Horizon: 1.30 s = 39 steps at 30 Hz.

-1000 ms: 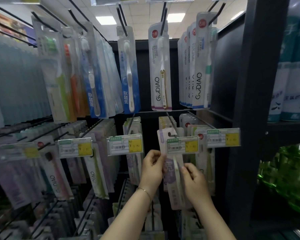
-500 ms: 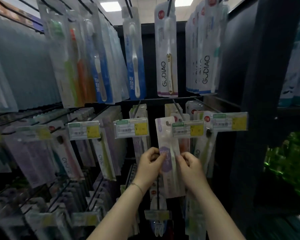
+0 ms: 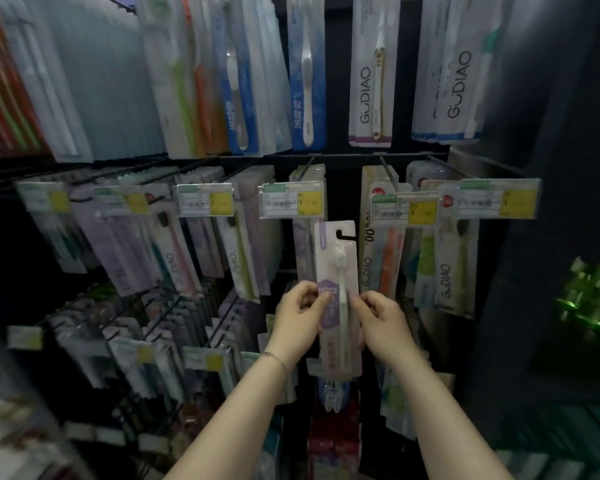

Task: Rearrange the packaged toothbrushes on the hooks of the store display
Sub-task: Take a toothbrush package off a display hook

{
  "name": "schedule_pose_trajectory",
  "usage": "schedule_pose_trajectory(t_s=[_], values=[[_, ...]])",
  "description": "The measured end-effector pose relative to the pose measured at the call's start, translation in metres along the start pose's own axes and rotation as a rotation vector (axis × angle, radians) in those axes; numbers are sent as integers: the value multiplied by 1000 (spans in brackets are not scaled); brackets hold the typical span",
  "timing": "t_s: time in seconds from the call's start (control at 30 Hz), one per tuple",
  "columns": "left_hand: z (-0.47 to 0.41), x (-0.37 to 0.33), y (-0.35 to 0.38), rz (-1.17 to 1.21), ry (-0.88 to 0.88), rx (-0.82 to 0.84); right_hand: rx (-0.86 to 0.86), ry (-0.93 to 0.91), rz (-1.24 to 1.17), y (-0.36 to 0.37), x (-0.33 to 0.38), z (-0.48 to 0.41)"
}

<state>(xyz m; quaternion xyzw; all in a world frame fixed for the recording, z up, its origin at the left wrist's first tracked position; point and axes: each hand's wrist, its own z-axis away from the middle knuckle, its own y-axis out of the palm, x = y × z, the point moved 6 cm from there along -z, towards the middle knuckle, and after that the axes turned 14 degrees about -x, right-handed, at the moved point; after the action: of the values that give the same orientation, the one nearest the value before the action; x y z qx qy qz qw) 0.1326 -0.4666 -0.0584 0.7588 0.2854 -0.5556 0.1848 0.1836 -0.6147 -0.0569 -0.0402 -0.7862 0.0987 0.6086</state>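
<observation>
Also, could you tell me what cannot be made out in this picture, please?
Head view:
Price tags: print too small and blurred to read.
Left packs: smeared by motion blur.
Held pack: its text is blurred, its edges covered by the left hand and right hand.
Top packs: heads cut off by the upper edge.
Green thing, right: dark and blurred, unidentifiable.

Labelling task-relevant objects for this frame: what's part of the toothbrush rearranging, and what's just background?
In the job: purple toothbrush pack, off any hook, pinched by left hand and right hand; display hooks; hanging packs.
Background: price tags; green items at right; bracelet.
</observation>
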Motion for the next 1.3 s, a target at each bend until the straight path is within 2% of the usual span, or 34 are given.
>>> schedule_pose_trajectory(t_s=[0.3, 0.73, 0.9, 1.3], values=[[18, 27, -40, -70, 5, -129, 122, 5, -23, 35, -10, 20], [10, 37, -124, -94, -19, -189, 219, -23, -50, 121, 6, 44], [-9, 37, -155, -104, 14, -167, 159, -43, -68, 151, 20, 48], [-60, 27, -191, -32, 70, 8, -80, -105, -52, 193, 49, 45]])
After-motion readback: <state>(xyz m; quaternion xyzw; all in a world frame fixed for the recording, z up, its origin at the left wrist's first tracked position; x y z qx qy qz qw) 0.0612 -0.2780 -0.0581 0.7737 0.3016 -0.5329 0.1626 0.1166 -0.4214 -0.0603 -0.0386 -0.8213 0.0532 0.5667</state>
